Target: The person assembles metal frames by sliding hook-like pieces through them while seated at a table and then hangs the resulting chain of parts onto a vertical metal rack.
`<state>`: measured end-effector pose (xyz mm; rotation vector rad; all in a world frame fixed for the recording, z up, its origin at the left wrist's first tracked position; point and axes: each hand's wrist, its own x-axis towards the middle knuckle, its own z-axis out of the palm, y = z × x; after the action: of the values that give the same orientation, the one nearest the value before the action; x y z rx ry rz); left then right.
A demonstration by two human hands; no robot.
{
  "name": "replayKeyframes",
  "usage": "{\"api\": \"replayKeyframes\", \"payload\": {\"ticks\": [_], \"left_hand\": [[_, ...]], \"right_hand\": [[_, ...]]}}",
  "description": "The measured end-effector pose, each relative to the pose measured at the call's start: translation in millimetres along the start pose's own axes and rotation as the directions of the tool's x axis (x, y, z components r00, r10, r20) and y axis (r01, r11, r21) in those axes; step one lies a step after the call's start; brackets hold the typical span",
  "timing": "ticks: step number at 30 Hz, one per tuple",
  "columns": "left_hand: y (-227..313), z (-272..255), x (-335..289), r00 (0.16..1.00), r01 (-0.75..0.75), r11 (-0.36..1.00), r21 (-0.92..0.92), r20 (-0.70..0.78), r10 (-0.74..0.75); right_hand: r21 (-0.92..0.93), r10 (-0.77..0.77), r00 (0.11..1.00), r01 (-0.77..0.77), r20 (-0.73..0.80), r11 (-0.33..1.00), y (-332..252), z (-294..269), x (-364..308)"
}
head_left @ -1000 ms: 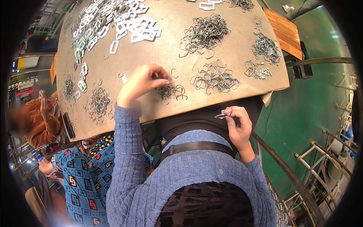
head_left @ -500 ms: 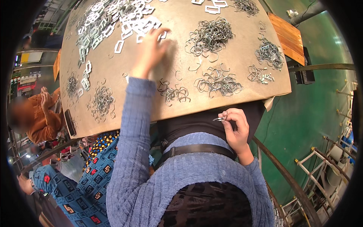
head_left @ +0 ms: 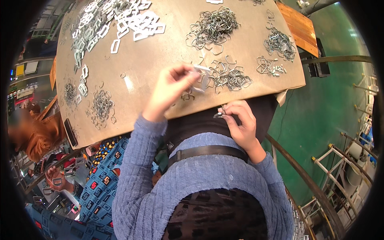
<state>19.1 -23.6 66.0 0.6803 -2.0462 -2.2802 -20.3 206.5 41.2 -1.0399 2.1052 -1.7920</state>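
Two grips on show, both occupied. In the left grip (head_left: 172,86), pinched between thumb and fingers, a pale metal frame (head_left: 203,68), tilted and motion-blurred, over the near part of the tan counter (head_left: 148,56). In the right grip (head_left: 242,124), nearer the body and just past the counter's edge, a small shiny metal piece (head_left: 218,115), clamped between thumb and fingertips; too small to make out its exact shape. Just right of the left grip, a tangle of bent wire hooks (head_left: 232,79); just below it, partly hidden, a smaller hook cluster (head_left: 187,96). Farther out from the left grip, a dense hook heap (head_left: 214,26) toward the right and a broad spread of similar frames (head_left: 146,20) toward the left. Well left of the left grip, another hook pile (head_left: 103,106). Out beyond the right grip and to its right, small pale cylinders (head_left: 277,71) beside more bent wire (head_left: 264,64).
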Motion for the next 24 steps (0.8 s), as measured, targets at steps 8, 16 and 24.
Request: {"api": "replayKeyframes", "payload": {"ticks": [8,16,24], "left_hand": [[-14,32,-30,0.997,0.036,0.965,-0.259,0.077,-0.017],[-23,37,-35,0.996,0.023,0.958,-0.285,0.092,0.003],[-13,53,-53,0.880,-0.474,0.847,0.241,0.140,0.453]], "right_hand": [[-0.014,-0.042,0.999,0.042,0.015,0.999,-2,6,6],[-0.044,-0.062,0.998,0.062,0.015,0.997,-6,4,2],[-0.141,-0.025,1.000,0.024,-0.004,0.990,5,0,-6]]}}
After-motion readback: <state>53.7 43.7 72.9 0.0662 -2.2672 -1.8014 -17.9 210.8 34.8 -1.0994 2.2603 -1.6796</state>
